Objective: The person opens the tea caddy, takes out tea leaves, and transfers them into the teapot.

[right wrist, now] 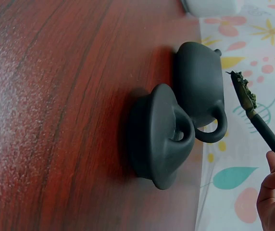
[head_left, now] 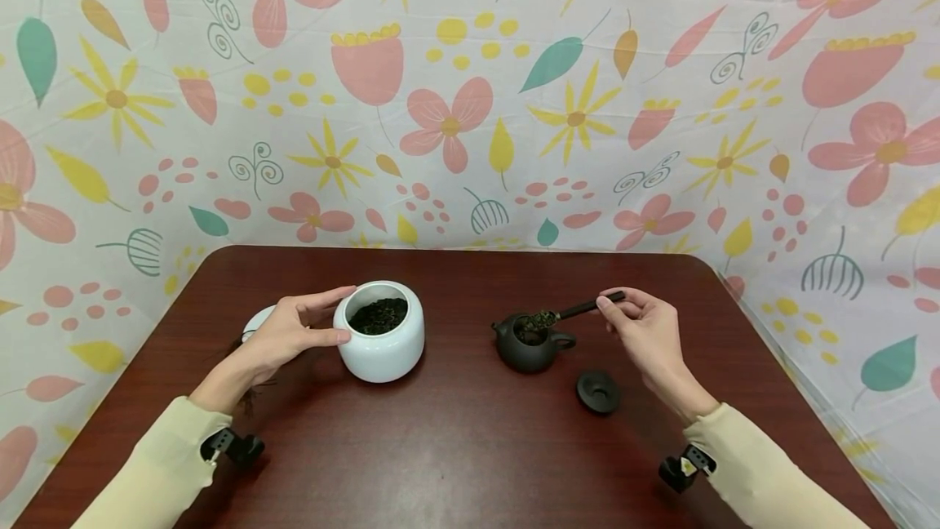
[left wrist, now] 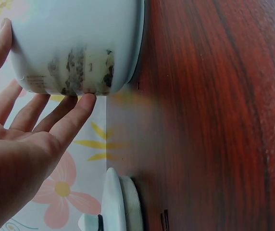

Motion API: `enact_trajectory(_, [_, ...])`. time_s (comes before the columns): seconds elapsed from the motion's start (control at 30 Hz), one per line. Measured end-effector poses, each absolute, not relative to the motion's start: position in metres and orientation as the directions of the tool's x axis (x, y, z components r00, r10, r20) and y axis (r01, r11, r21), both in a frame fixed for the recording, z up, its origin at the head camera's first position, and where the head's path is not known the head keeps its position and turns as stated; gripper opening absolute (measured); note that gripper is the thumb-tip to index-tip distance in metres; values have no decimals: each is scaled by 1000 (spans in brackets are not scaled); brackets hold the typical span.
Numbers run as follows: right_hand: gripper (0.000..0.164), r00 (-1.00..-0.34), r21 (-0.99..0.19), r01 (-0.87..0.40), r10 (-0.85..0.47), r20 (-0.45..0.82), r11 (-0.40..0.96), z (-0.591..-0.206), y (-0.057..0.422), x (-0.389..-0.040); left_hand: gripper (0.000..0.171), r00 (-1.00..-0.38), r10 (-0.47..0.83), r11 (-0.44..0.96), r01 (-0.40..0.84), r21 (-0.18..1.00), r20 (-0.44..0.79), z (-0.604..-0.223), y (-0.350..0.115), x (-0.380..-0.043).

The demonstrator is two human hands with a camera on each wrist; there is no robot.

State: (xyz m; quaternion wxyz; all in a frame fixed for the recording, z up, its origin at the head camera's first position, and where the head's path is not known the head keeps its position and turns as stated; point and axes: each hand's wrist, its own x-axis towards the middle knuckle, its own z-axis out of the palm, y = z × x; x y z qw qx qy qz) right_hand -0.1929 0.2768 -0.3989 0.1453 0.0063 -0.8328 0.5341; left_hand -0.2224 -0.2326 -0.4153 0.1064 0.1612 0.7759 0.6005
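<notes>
The right hand (head_left: 648, 337) is pinching a tea scoop (head_left: 585, 307) far back, apparently positioning its leaves (head_left: 542, 319) over the teapot (head_left: 525, 357); the left hand (head_left: 290, 331), fingers wide against the tea jar (head_left: 383, 356), is seemingly steadying it.

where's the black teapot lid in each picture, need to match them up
Head: black teapot lid, lower right of centre, below and right of the teapot.
Left wrist: not in it.
Right wrist: near the middle, lower left of the teapot.
Shared landmark: the reddish-brown table, in all three.
</notes>
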Motion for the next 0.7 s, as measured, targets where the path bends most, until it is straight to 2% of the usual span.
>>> enact_trajectory(0.7, [22, -931, -812, -260, 86, 354, 523, -401, 276, -197, 74, -925, 377, 220, 125, 967, 34, -415, -233, -223])
